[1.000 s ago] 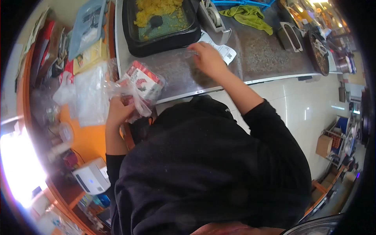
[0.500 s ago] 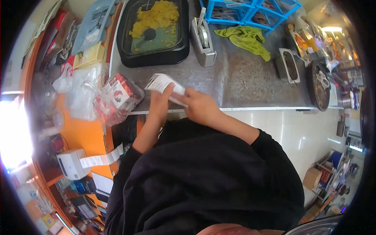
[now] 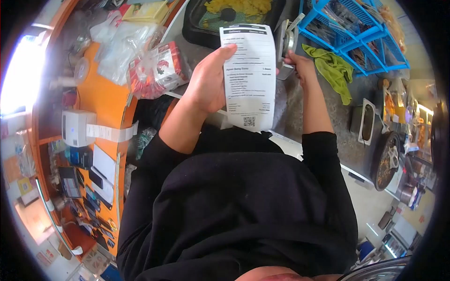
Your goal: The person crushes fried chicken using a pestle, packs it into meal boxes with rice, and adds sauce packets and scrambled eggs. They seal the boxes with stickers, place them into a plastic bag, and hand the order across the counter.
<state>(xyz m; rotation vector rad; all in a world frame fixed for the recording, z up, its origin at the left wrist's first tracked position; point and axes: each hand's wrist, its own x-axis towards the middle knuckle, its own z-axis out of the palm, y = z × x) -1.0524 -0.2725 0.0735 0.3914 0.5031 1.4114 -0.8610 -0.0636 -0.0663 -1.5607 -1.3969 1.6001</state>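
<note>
A long printed receipt [image 3: 251, 77] with a dark header and a QR code at its foot faces me, unfolded. My left hand [image 3: 210, 77] grips it by its left edge, thumb on the front and the other fingers behind. To the right, my right hand [image 3: 302, 68] is at the near end of a grey tape dispenser [image 3: 286, 47], its thumb and fingers drawn together there. What they pinch is too small to make out. Part of the dispenser is hidden behind the receipt and my fingers.
A clear plastic bag with red-and-white packets [image 3: 161, 68] lies left, by a printer [image 3: 77, 129] with a paper strip hanging out. Behind are a black tray [image 3: 194, 35] of yellow food, a green cloth [image 3: 330, 70] and blue baskets [image 3: 349, 42]. A metal container [image 3: 363, 122] stands right.
The receipt, held folded between both hands before, is now opened out in my left hand. My right hand has let go of it and moved right to the tape dispenser. The view has turned.
</note>
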